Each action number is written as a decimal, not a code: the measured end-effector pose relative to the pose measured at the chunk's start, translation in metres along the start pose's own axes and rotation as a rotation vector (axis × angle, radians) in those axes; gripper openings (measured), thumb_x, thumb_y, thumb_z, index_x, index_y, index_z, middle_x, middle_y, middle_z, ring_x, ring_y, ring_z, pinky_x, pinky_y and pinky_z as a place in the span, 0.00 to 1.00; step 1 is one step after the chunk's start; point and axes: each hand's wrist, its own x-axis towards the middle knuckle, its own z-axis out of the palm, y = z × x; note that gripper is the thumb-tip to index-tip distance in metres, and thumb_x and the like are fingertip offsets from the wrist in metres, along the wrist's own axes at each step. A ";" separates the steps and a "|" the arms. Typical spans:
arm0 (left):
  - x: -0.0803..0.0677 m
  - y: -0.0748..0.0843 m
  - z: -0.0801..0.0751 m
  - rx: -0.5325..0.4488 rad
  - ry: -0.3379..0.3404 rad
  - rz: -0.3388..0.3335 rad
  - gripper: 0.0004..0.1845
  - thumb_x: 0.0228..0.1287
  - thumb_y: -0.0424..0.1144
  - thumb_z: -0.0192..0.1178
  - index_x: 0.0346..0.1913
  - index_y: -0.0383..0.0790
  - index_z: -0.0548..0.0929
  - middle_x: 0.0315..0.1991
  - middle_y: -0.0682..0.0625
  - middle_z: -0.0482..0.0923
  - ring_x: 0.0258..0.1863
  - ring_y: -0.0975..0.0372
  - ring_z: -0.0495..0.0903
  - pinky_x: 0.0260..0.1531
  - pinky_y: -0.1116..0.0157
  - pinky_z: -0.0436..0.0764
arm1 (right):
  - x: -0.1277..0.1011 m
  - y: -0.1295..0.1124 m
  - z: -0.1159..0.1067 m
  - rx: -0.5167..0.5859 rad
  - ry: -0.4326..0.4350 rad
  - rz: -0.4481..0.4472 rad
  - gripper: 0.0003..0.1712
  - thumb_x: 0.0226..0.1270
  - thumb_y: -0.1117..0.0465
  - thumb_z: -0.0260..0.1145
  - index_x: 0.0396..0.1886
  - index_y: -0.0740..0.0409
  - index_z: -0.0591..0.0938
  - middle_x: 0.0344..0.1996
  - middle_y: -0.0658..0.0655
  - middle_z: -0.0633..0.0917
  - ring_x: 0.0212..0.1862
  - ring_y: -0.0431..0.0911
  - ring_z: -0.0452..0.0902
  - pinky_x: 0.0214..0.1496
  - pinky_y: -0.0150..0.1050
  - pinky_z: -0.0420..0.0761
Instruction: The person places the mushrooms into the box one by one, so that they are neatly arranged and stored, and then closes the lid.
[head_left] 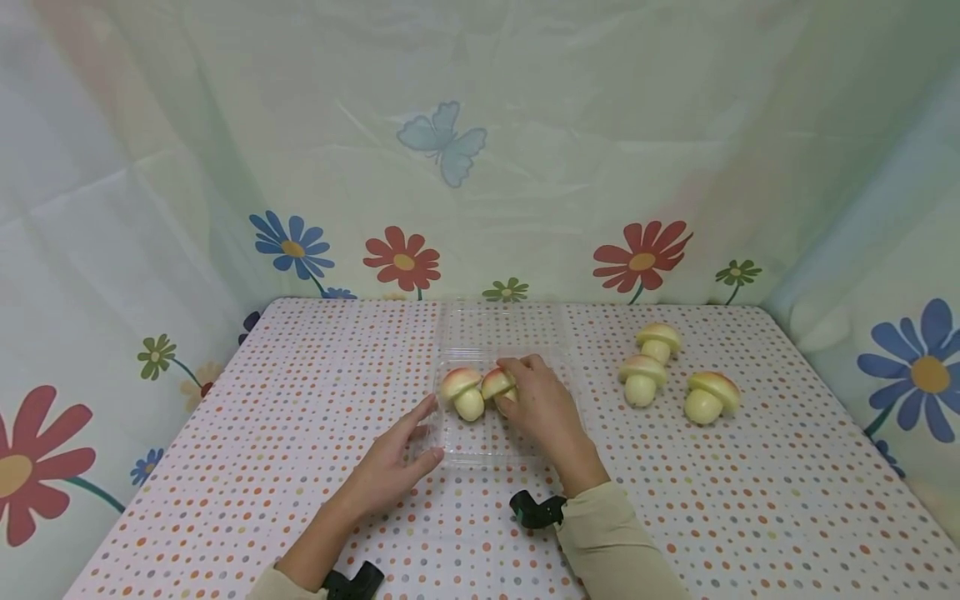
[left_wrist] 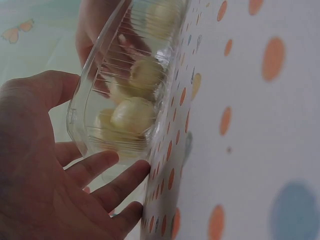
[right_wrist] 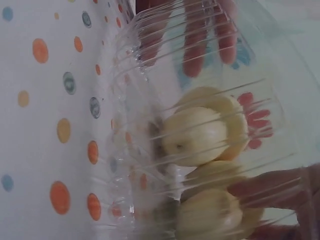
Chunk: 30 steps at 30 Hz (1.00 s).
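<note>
A clear plastic box [head_left: 480, 460] lies on the table with its lid [head_left: 502, 327] folded back. Inside, towards the left wall, is a mushroom [head_left: 465, 392] with a pale stem and a yellow cap blushed red. My right hand [head_left: 546, 412] pinches a second mushroom [head_left: 495, 384] beside it, inside the box; the fingers cover part of it. Through the ribbed wall, the right wrist view shows the free mushroom [right_wrist: 195, 136] above the held mushroom [right_wrist: 210, 215]. My left hand [head_left: 393, 462] is at the box's left side, fingers extended, thumb touching the rim in the left wrist view.
Right of the box stand three more mushrooms: a back mushroom [head_left: 658, 342], a mushroom [head_left: 642, 381] close in front of it, and a separate mushroom [head_left: 710, 398]. A dotted cloth [head_left: 300, 400] covers the table. A flowered curtain [head_left: 525, 183] encloses the back and sides.
</note>
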 end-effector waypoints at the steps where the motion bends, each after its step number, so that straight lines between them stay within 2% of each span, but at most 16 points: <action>1: 0.000 0.000 0.000 -0.001 0.000 0.002 0.42 0.75 0.48 0.62 0.84 0.53 0.53 0.82 0.56 0.57 0.75 0.49 0.69 0.71 0.40 0.70 | 0.000 0.000 0.000 -0.001 0.004 -0.005 0.31 0.65 0.57 0.76 0.68 0.52 0.80 0.59 0.62 0.80 0.53 0.57 0.81 0.47 0.54 0.85; 7: 0.000 -0.001 0.000 0.004 0.000 0.010 0.42 0.75 0.48 0.62 0.84 0.52 0.53 0.82 0.54 0.58 0.75 0.48 0.70 0.70 0.39 0.71 | 0.000 0.000 -0.002 0.001 0.023 -0.024 0.31 0.63 0.57 0.77 0.67 0.53 0.81 0.58 0.63 0.81 0.55 0.59 0.80 0.46 0.54 0.85; 15: 0.000 0.000 0.000 0.012 0.000 0.017 0.42 0.76 0.48 0.61 0.84 0.52 0.53 0.82 0.53 0.58 0.75 0.47 0.69 0.70 0.39 0.71 | 0.000 -0.001 -0.011 0.035 0.039 -0.021 0.32 0.65 0.57 0.76 0.69 0.53 0.79 0.62 0.65 0.79 0.60 0.62 0.79 0.52 0.58 0.85; 21: 0.000 -0.001 0.000 0.006 0.001 0.020 0.42 0.76 0.48 0.61 0.84 0.51 0.52 0.82 0.51 0.57 0.75 0.45 0.69 0.69 0.38 0.71 | -0.001 -0.003 -0.017 0.046 0.045 0.000 0.33 0.67 0.56 0.74 0.71 0.52 0.78 0.65 0.65 0.77 0.65 0.62 0.74 0.56 0.58 0.84; 30: 0.000 -0.001 0.000 0.015 0.001 0.014 0.42 0.76 0.48 0.61 0.84 0.50 0.52 0.82 0.53 0.58 0.75 0.47 0.70 0.70 0.39 0.71 | -0.003 -0.004 -0.030 0.056 0.081 -0.008 0.33 0.67 0.56 0.75 0.71 0.53 0.78 0.66 0.66 0.76 0.66 0.63 0.73 0.60 0.58 0.82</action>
